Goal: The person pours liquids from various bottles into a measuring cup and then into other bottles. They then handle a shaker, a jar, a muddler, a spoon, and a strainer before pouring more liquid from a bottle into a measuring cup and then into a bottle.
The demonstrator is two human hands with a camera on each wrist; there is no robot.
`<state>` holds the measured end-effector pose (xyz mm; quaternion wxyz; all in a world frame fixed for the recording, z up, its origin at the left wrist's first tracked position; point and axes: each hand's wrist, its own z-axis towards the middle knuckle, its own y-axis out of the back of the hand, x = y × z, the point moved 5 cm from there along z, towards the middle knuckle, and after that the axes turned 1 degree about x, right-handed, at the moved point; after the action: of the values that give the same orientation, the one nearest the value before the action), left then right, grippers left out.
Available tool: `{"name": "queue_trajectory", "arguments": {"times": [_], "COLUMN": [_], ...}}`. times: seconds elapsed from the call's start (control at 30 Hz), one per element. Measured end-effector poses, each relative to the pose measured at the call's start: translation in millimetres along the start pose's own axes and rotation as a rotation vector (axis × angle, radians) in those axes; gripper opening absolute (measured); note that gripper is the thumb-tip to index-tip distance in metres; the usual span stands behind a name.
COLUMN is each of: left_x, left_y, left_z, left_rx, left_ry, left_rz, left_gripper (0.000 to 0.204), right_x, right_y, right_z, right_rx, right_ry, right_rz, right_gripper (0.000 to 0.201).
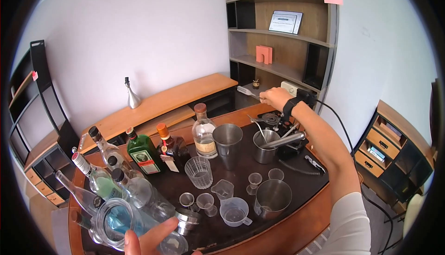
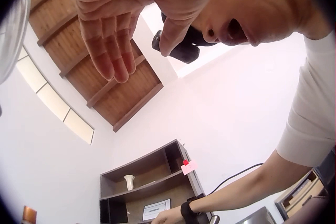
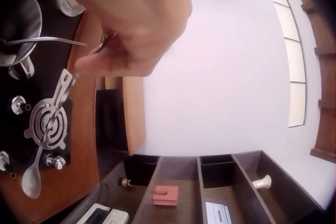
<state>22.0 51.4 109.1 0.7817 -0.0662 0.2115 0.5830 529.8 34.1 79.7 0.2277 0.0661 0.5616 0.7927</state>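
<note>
Thumb and fingers of my right hand pinch a long metal spoon, beyond the far edge of the dark bar mat in the head view. A flat metal end sticks out left of the hand there. The spoon's shaft crosses in front of a round strainer in the right wrist view. My left hand is low in the head view, fingers extended and holding nothing visible, close to a metal jigger and a glass jar of blue contents.
Several bottles crowd the left side. Metal tins, a ribbed glass, small measuring glasses and a plastic jug occupy the middle and front. A tin with utensils stands below my right forearm. Shelves stand behind.
</note>
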Motion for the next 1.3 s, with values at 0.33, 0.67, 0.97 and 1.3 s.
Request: {"name": "queue_trajectory", "arguments": {"times": [0.33,0.67,0.97,1.3], "left_x": [2,7,11,13], "left_y": [-14,-22,-23,-20], "left_z": [-1,-2,-2,-3], "left_rx": [-0.029,0.023,0.038,0.033], "left_ry": [0.016,-0.021,-0.056,-0.051], "left_rz": [0.084,0.159,0.161,0.146], "left_gripper": [0.071,0.069,0.069,0.069], "right_x": [-25,-60,-42,-31], "right_y": [-7,-82,-100,-109], "right_z": [-6,-11,-21,-22], "right_rx": [0.013,0.152,0.307,0.435], "right_ry": [0.07,-0.023,0.089,0.07], "right_rz": [-0.044,-0.324,-0.148,-0.032], "right_gripper": [0.014,0.019,0.019,0.027]}}
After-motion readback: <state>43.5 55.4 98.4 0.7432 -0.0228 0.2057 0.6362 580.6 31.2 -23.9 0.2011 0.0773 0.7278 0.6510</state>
